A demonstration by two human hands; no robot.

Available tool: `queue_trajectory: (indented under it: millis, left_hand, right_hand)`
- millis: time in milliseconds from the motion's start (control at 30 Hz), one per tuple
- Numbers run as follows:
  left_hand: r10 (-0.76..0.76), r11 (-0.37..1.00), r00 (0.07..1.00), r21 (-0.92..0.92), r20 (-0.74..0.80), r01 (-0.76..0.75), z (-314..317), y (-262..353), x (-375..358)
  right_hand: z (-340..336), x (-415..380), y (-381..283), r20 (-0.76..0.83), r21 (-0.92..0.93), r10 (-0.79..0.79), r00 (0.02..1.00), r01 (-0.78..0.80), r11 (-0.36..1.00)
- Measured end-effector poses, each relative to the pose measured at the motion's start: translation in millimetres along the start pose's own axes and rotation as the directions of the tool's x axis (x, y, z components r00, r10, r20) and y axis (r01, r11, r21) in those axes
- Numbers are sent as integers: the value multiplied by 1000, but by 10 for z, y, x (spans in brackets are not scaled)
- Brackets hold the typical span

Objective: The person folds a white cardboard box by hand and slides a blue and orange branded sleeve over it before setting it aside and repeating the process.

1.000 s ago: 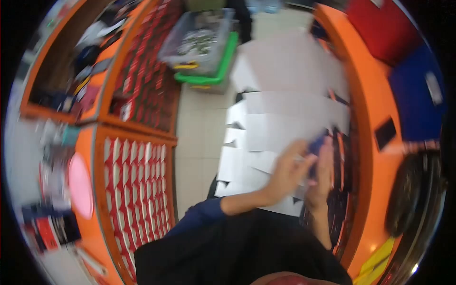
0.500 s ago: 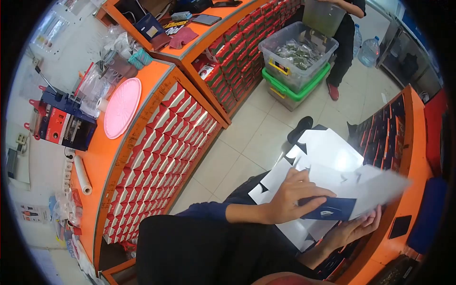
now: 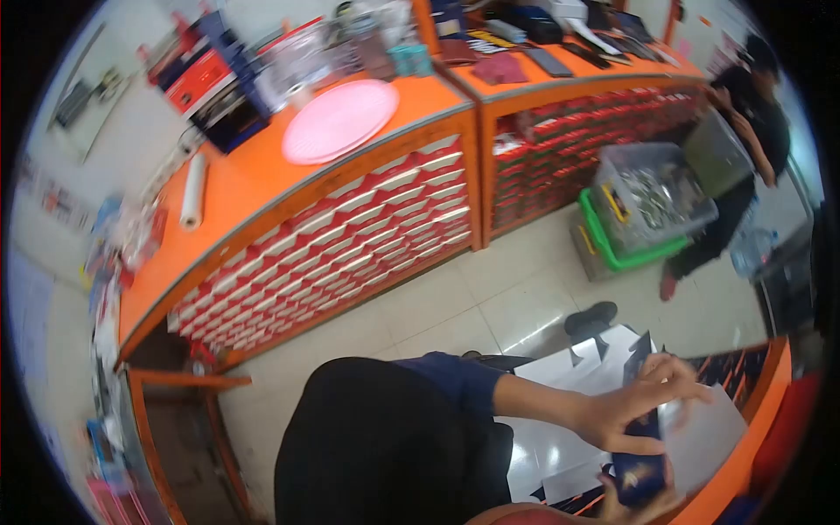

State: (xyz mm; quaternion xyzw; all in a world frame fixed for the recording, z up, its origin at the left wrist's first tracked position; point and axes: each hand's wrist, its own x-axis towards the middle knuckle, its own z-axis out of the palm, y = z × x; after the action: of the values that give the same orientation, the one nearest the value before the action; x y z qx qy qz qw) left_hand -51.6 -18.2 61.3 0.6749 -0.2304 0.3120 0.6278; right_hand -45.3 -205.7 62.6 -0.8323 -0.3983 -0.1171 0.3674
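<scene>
A dark blue and white cardboard box blank [image 3: 640,477], partly folded, is between my hands over my lap. My left hand [image 3: 632,409] reaches across from the left with its thumb on the blue panel and its fingers bent over the upper edge. Lower down, my right hand [image 3: 619,506] grips the blue panel from below, partly cut off by the frame and blurred. Flat white box blanks [image 3: 547,433] with notched edges lie beneath, across my lap. A pale grey flap [image 3: 716,429] extends to the right of my hands.
An orange counter [image 3: 254,188] holds a pink tray [image 3: 341,122] and a white roll [image 3: 193,192]. Stacked red-and-white boxes [image 3: 350,241] fill its shelf. Clear bins [image 3: 652,201] with a green lid [image 3: 623,249] stand beside another person [image 3: 757,114]. An orange edge [image 3: 761,420] runs along my right.
The camera view has turned, shifting the counter and bins rightward. The box blank has moved lower, its blue panel now more upright, and my left hand's fingers have moved to its upper edge.
</scene>
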Motion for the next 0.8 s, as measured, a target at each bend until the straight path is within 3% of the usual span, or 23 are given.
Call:
queue_trajectory:
  millis: [33, 67, 100, 133, 167, 200, 233, 300, 367, 400, 433, 500, 533, 600, 700, 800]
  left_hand:
    - [82, 975, 981, 216, -178, -43, 39, -1, 42]
    - [-101, 960, 952, 224, -289, 170, 88, -63, 18]
    - [-152, 977, 889, 69, -433, 201, 109, -89, 55]
    - [-242, 967, 901, -167, -361, 193, 132, -105, 32]
    - [-308, 900, 912, -393, -270, 188, 143, -128, 10]
    - [-394, 806, 909, -425, 134, 412, 120, -225, -26]
    - [-406, 694, 756, -365, 513, 621, 97, -359, -82]
    - [-88, 729, 904, -591, 418, 345, 375, -580, -298]
    - [117, 974, 820, -225, 560, 14, 509, -1271, -568]
    - [-98, 987, 830, 162, 550, 9, 203, -662, -305]
    - [-127, 915, 913, 401, 387, -43, 315, -853, -438]
    - [-282, 817, 871, 576, 403, -3, 364, -1063, -558]
    - [-282, 814, 874, 581, 395, 0, 335, -1102, -615]
    - [-287, 911, 810, 407, 511, 66, 316, -1087, -694]
    - [-315, 911, 781, 404, 539, 89, 205, -790, -605]
    - [-182, 965, 830, 257, 527, 48, 225, -964, -548]
  right_hand:
    - [35, 35, 15, 19, -3, -28, 999, 28, 1000]
    - [69, 54, 20, 31, -9, -49, 998, 49, 999]
    - [102, 56, 20, 39, -18, -62, 997, 63, 998]
    - [131, 43, 15, 46, -27, -71, 996, 72, 997]
    - [166, 31, 11, 50, -36, -80, 996, 82, 996]
    - [206, 11, 21, 58, -46, -89, 994, 91, 995]
    - [230, 2, 35, 67, -58, -100, 993, 104, 993]
    - [275, -15, 77, 87, -86, -123, 989, 130, 988]
    - [240, -22, 56, 100, -122, -139, 985, 151, 981]
    - [233, -17, 47, 104, -141, -148, 984, 162, 977]
    - [227, -7, 44, 108, -159, -159, 981, 175, 972]
    - [235, 29, 48, 110, -192, -185, 977, 204, 960]
    - [238, 38, 49, 106, -213, -192, 976, 211, 954]
    - [212, 26, 42, 93, -270, -189, 977, 208, 940]
    - [122, 1, -29, 90, -351, -185, 979, 205, 914]
    - [54, 94, -151, 110, -209, -229, 967, 248, 946]
